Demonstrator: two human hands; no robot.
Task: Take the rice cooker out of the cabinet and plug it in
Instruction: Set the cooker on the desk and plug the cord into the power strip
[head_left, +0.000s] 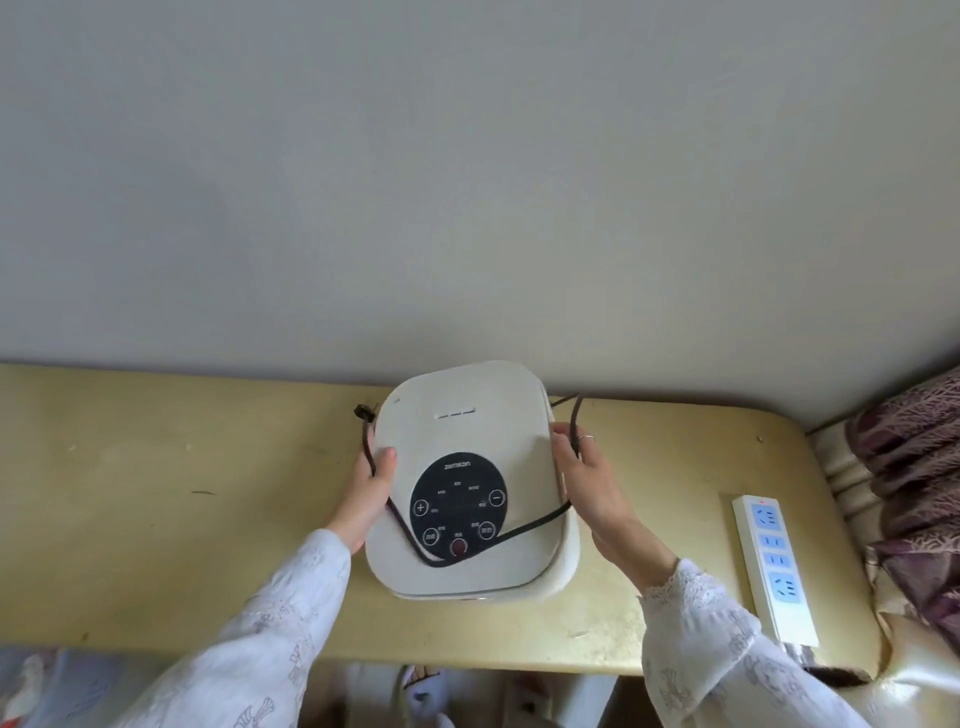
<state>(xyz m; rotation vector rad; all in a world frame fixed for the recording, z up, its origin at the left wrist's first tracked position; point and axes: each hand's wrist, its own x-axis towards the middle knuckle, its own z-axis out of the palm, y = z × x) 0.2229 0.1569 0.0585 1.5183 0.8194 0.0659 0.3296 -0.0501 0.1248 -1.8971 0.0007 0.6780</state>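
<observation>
White, square-bodied plastic rice cooker (470, 483) with a black oval control panel sits on, or just above, the yellow-tan bench (156, 509), close to the grey wall; contact with the surface cannot be confirmed. Left hand (366, 491) is pressed against the cooker's left flank, thumb on the lid edge, remaining fingers hidden behind the body. Right hand (589, 483) clasps the cooker's right flank, its fingers (563, 434) curled over the lid rim and trapping a run of the thin black power cord (535, 522). That cord loops across the front of the lid below the panel, and its black plug (362, 412) lies just off the cooker's rear left corner. White power strip with blue sockets (774, 564) lies on the bench well to the cooker's right, sockets apparently unoccupied. Assessment: removal from the cabinet is complete; placement is the step in hand. Recommended practice: settle the base flat before releasing either side, then lift the cord clear of the lid so it does not drag the unit, and route the plug round the front toward the strip. Cooker lid is closed, so contents cannot be determined. Patterned purple bedding (914, 457) lies beyond the strip, on the far side from the cooker.
</observation>
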